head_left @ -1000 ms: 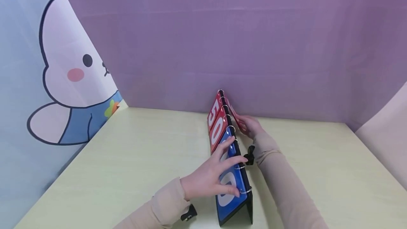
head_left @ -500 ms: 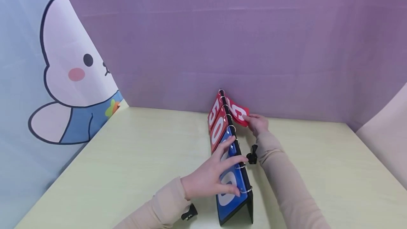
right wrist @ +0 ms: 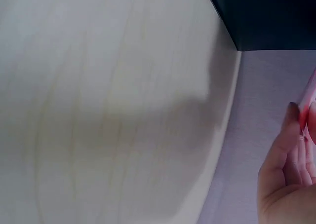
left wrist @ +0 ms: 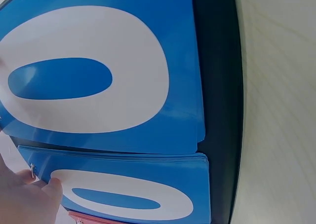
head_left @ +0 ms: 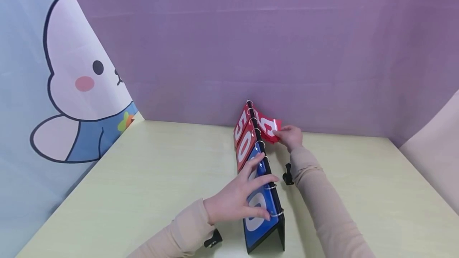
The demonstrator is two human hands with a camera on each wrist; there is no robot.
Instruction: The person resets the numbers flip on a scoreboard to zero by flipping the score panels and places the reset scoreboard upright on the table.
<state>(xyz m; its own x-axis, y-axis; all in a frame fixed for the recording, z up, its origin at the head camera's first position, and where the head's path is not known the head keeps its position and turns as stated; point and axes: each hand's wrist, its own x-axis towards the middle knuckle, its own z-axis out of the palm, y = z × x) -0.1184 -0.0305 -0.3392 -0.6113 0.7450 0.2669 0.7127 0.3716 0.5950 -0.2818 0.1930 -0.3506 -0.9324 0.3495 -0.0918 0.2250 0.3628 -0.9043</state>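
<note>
A tent-shaped flip scoreboard point(head_left: 281, 232) with ring-bound number cards stands on the table. Its left face has blue cards point(head_left: 261, 232) with a 0, large in the left wrist view, and red cards point(head_left: 241, 124) reading 5 and 0 farther back. My left hand point(head_left: 234, 200) lies over the blue cards, fingers spread and tips at the top spine and rings. On the scoreboard's right side, my right hand point(head_left: 291, 136) pinches the edge of a red number card point(head_left: 267, 126) showing a 5, lifted outward. Other red cards lie behind it; how many are pinched is unclear.
The pale table point(head_left: 172, 162) extends on both sides of the scoreboard. A purple cloth backdrop point(head_left: 251, 51) rises close behind it. A cartoon-printed cloth point(head_left: 82, 102) hangs at the left. Small black wrist mounts point(head_left: 213, 239) sit by the sleeves.
My right hand has moved slightly right and swung the red cards outward. The card facing up has gone from a 3 to a 5. My left hand has stayed in place.
</note>
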